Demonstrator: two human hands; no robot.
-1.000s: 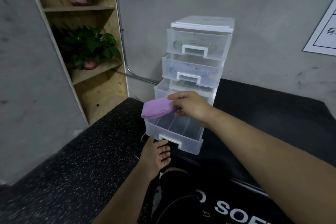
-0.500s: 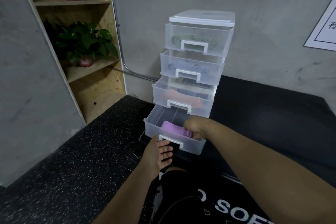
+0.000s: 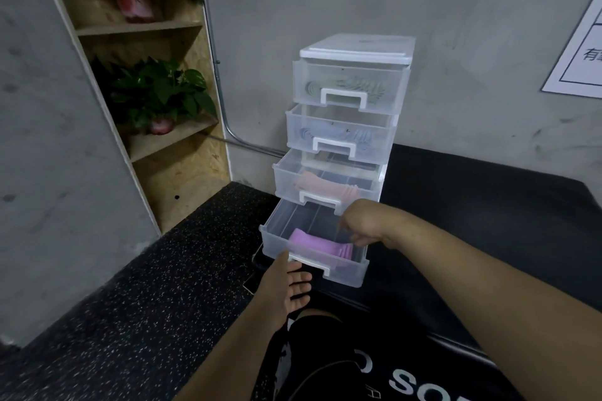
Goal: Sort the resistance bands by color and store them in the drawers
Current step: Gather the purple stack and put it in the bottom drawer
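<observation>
Purple band (image 3: 321, 246) lies in open bottom drawer (image 3: 277, 246).

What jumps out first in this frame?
The clear drawer tower against the grey wall, its bottom drawer pulled open with purple bands lying inside. The right hand hangs over that drawer beside the bands, while the left hand rests at its handle. Potted plants sit on wooden shelves to the left.

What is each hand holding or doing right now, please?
Left hand: open, fingers resting at the bottom drawer handle.
Right hand: inside the drawer at the purple band; its grip cannot be told.
</observation>
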